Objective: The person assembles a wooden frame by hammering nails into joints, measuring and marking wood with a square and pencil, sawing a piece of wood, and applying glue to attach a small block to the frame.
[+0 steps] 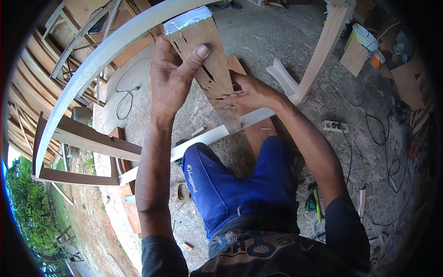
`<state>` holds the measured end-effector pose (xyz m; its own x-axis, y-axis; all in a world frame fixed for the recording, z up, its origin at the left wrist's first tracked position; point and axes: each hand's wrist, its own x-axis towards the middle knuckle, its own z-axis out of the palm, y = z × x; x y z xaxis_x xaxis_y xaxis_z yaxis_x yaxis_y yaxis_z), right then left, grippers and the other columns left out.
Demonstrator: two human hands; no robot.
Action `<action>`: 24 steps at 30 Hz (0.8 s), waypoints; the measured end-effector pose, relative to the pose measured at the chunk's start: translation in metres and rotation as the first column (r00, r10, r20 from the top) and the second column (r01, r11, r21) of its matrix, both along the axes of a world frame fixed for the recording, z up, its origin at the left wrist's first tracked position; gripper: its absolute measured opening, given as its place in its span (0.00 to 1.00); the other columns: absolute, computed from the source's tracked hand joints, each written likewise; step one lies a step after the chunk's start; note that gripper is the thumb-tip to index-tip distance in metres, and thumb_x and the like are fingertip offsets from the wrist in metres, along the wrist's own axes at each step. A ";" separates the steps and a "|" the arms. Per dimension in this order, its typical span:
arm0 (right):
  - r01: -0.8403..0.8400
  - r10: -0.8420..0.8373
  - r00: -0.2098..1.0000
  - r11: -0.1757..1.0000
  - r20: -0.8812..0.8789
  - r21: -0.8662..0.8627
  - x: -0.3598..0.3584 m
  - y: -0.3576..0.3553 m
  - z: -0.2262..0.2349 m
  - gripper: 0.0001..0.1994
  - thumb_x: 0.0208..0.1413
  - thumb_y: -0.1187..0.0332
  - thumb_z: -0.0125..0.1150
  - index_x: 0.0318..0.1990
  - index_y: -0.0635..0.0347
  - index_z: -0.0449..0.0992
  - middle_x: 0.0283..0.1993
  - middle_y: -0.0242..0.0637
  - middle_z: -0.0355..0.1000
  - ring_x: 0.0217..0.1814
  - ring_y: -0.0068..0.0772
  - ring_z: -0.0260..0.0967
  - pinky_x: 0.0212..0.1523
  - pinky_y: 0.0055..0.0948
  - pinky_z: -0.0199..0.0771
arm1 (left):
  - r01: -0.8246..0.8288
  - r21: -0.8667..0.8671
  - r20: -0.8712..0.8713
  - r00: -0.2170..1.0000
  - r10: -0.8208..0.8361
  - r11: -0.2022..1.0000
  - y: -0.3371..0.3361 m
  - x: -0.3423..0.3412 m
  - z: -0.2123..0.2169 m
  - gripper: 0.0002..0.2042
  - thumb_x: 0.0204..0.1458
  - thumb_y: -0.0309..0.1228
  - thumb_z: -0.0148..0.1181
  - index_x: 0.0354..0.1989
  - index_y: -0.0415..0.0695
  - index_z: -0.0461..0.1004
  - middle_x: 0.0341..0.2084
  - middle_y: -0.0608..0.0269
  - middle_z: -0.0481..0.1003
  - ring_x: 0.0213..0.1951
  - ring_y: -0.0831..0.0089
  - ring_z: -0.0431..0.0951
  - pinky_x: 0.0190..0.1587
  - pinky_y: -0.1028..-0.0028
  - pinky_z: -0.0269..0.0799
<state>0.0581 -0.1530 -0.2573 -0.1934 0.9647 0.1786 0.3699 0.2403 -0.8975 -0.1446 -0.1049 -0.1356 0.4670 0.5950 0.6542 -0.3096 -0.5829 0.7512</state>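
While your left hand (171, 76) wraps the upper part of the worn brown board (208, 69), its thumb lies across the face of the wood and the fingers curl behind the left edge, so the grip is closed on the board. Your right hand (249, 92) pinches the same board lower down on its right edge, fingers folded against the cracked, notched surface. That puts the board between your two hands, tilted, its top end capped with pale filler (187, 19) and touching the curved white-painted rail (92, 64) above. Its lower end meets the straight white rail (207, 137) running just above your knees in blue shorts (240, 180). Off to your right, a power strip (334, 125) lies on the concrete floor (286, 37).
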 end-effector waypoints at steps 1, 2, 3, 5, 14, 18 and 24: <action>-0.012 0.011 1.000 1.000 -0.007 -0.004 -0.002 0.002 0.000 0.43 0.51 0.63 0.74 0.73 0.54 0.57 0.64 0.46 0.71 0.66 0.40 0.69 0.64 0.40 0.73 | 0.008 -0.007 0.000 1.000 -0.008 1.000 0.002 -0.002 0.001 0.23 0.58 0.32 0.67 0.59 0.41 0.65 0.47 0.53 0.78 0.50 0.69 0.79 0.51 0.66 0.79; -0.008 0.008 1.000 1.000 0.008 -0.004 -0.001 0.001 0.004 0.42 0.52 0.64 0.73 0.73 0.55 0.57 0.66 0.46 0.69 0.68 0.41 0.67 0.66 0.39 0.72 | 0.012 -0.038 0.038 0.999 -0.011 0.999 0.001 0.001 0.003 0.24 0.59 0.33 0.66 0.59 0.41 0.64 0.47 0.53 0.78 0.51 0.69 0.78 0.55 0.65 0.76; -0.002 0.001 1.000 0.999 -0.018 -0.033 -0.004 -0.001 0.013 0.41 0.53 0.66 0.72 0.73 0.56 0.57 0.67 0.47 0.67 0.69 0.42 0.66 0.67 0.39 0.69 | 0.006 -0.089 0.064 0.998 0.000 0.996 -0.001 0.002 0.008 0.25 0.59 0.33 0.66 0.60 0.40 0.63 0.49 0.52 0.77 0.53 0.68 0.77 0.58 0.65 0.72; 0.015 -0.015 1.000 0.999 0.019 -0.029 0.001 -0.001 0.015 0.40 0.54 0.67 0.72 0.73 0.56 0.56 0.69 0.47 0.66 0.70 0.42 0.64 0.69 0.40 0.67 | 0.040 -0.157 0.148 0.989 -0.016 0.987 0.000 0.012 0.013 0.27 0.58 0.32 0.66 0.61 0.38 0.61 0.52 0.51 0.76 0.57 0.67 0.74 0.63 0.64 0.66; -0.030 0.029 0.998 0.999 0.057 0.016 0.010 0.007 0.005 0.41 0.54 0.66 0.72 0.73 0.57 0.54 0.67 0.49 0.67 0.71 0.43 0.63 0.70 0.42 0.65 | 0.088 -0.146 0.174 0.983 -0.062 0.985 0.002 0.026 0.033 0.34 0.55 0.35 0.70 0.64 0.35 0.58 0.55 0.51 0.72 0.58 0.65 0.72 0.64 0.65 0.64; -0.052 0.052 0.997 0.999 0.049 0.000 0.019 0.009 0.001 0.43 0.54 0.64 0.72 0.74 0.56 0.52 0.67 0.49 0.67 0.71 0.43 0.63 0.71 0.41 0.64 | 0.117 -0.117 0.161 0.982 -0.098 0.986 -0.001 0.038 0.033 0.31 0.58 0.35 0.67 0.64 0.36 0.59 0.53 0.54 0.72 0.55 0.69 0.72 0.61 0.68 0.67; 0.044 -0.017 0.983 0.988 -0.181 0.145 0.031 -0.012 0.055 0.38 0.56 0.67 0.68 0.73 0.56 0.56 0.66 0.47 0.68 0.68 0.44 0.67 0.65 0.39 0.71 | 0.124 -0.112 0.164 0.981 -0.105 0.986 -0.001 0.047 0.029 0.30 0.58 0.35 0.67 0.63 0.35 0.59 0.52 0.55 0.73 0.54 0.70 0.73 0.59 0.69 0.68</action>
<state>0.0889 -0.1654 -0.2025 -0.1161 0.9300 0.3486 0.2161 0.3662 -0.9051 -0.0977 -0.1062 -0.1070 0.4336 0.6226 0.6515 -0.4891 -0.4446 0.7504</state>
